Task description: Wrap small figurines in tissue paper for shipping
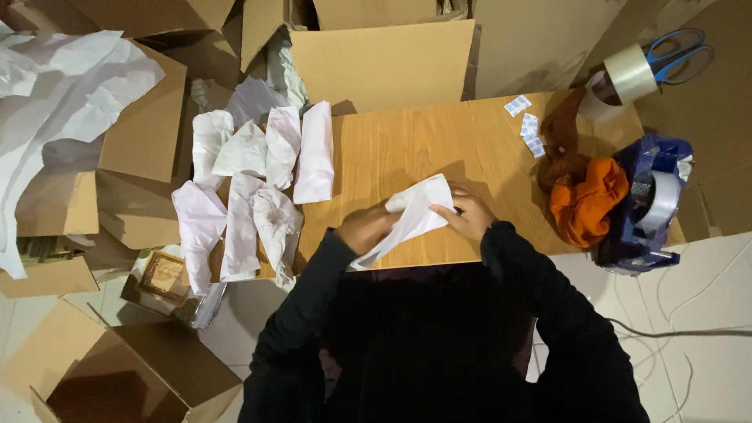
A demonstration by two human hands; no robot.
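Note:
Both my hands grip one white paper-wrapped bundle (411, 215) over the front edge of a small wooden table (415, 145). My left hand (364, 229) clasps its lower left end. My right hand (468, 213) presses the paper at its right side. Black sleeves cover both my arms. On the table's left end lie several similar white paper-wrapped bundles (251, 188), packed side by side in two rows.
Orange and brown cloths (583, 200) and a blue tape dispenser (650, 207) sit at the table's right end, small blue stickers (529, 125) near them. A tape roll (627, 74) and blue scissors (677, 51) lie behind. Open cardboard boxes (133, 368) and crumpled white paper (55, 94) surround the left.

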